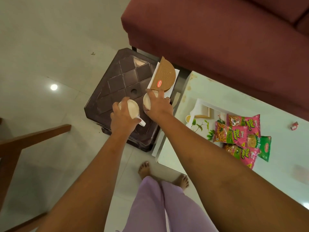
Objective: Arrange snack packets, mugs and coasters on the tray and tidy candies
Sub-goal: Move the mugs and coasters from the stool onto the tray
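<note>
Two pale mugs are found on a dark plastic stool [120, 81], just beside the counter [209, 87]. The left grip [122, 117] is curled over the rim of the left mug [133, 109], whose handle sticks out below the palm. The right grip [158, 104] is spread from above over the right mug [147, 102], with fingertips hooked on its rim. Whether either mug has been lifted off the stool cannot be told. The mugs are judged to be ceramic: stiff, fairly weighty, smooth and breakable if knocked together. A hold by the handle or round the body would probably be safer than a pinch on the rim. The tray [199, 124] lies on the counter, with packets [237, 131] heaped at its right end and bare space left at the near end. A wrapped candy [294, 126] lies well apart from it. A brown half-round holder [165, 76] is propped behind the right mug. The counter top looks glossy and may let the tray slide. A maroon sofa [217, 39] and a pale tiled floor [50, 47] are seen around.
</note>
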Tool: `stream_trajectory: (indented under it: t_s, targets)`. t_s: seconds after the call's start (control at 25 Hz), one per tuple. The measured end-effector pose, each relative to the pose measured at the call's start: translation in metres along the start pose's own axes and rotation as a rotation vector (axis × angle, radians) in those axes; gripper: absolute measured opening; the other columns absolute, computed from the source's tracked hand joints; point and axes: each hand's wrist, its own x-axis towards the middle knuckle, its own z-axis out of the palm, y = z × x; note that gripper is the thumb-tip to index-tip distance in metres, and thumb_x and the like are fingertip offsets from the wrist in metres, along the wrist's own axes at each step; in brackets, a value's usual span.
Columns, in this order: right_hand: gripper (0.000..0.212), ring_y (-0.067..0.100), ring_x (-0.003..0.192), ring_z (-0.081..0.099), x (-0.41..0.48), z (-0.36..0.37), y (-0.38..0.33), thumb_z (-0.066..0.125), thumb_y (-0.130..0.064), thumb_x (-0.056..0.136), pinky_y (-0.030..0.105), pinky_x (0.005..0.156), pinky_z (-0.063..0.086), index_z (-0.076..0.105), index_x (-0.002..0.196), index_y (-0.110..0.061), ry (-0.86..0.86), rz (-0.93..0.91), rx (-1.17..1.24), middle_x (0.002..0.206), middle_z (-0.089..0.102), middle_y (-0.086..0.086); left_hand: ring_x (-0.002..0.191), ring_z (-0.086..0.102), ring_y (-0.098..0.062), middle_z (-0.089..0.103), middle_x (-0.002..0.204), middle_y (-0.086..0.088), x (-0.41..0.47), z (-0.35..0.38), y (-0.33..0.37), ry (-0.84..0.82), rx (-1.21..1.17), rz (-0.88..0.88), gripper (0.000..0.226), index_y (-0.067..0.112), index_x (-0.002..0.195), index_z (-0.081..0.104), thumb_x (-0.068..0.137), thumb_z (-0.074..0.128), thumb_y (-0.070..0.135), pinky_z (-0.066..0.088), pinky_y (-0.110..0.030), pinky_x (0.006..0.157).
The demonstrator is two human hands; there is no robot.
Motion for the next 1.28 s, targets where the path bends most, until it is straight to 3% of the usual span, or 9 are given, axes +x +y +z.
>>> stream_trajectory:
  t_s: [0.28,0.48,0.68,0.84,1.28]
  targets:
    - [0.078,0.037,0.114,0.051,-0.005,-0.006,0.022,0.076,-0.024,0.073,0.045,0.086,0.053,0.030,0.136,-0.035,0.027,-0.088,0.131,0.143,0.026,0.010,0.111,0.054,-0.036,0.042,0.128,-0.016,0.003,-0.006,0.020,0.016,0.067,-0.001,0.093,0.016,0.128,0.033,0.057,0.088,0.037,0.051,-0.046,0.087]
    - [0.080,0.032,0.112,0.053,-0.035,-0.034,0.090,0.079,-0.036,0.066,0.041,0.088,0.053,0.033,0.132,-0.038,0.125,-0.010,0.251,0.138,0.033,0.007,0.105,0.054,-0.031,0.041,0.123,-0.011,-0.031,0.011,0.077,-0.019,0.038,0.073,0.093,0.021,0.125,0.030,0.055,0.087,0.041,0.049,-0.036,0.075]
    - [0.078,0.036,0.103,0.058,-0.036,-0.066,0.205,0.080,-0.027,0.066,0.041,0.083,0.054,0.035,0.129,-0.036,0.145,0.179,0.236,0.129,0.035,0.008,0.106,0.055,-0.030,0.037,0.125,-0.008,-0.061,0.072,0.149,-0.214,-0.005,0.054,0.091,0.024,0.124,0.029,0.056,0.086,0.043,0.050,-0.034,0.075]
    - [0.075,0.040,0.100,0.058,-0.020,-0.048,0.272,0.079,-0.024,0.067,0.042,0.082,0.053,0.035,0.127,-0.036,0.140,0.283,0.230,0.127,0.034,0.009,0.103,0.056,-0.032,0.037,0.125,-0.009,-0.070,0.133,0.179,-0.267,-0.027,0.037,0.090,0.023,0.123,0.030,0.055,0.086,0.042,0.048,-0.032,0.075]
    - [0.074,0.044,0.113,0.048,0.018,0.004,0.320,0.073,-0.006,0.071,0.048,0.087,0.053,0.037,0.128,-0.038,0.076,0.220,0.235,0.138,0.029,0.009,0.102,0.057,-0.031,0.038,0.124,-0.009,-0.063,0.216,0.188,-0.243,0.060,0.025,0.092,0.024,0.123,0.028,0.055,0.085,0.047,0.053,-0.036,0.078]
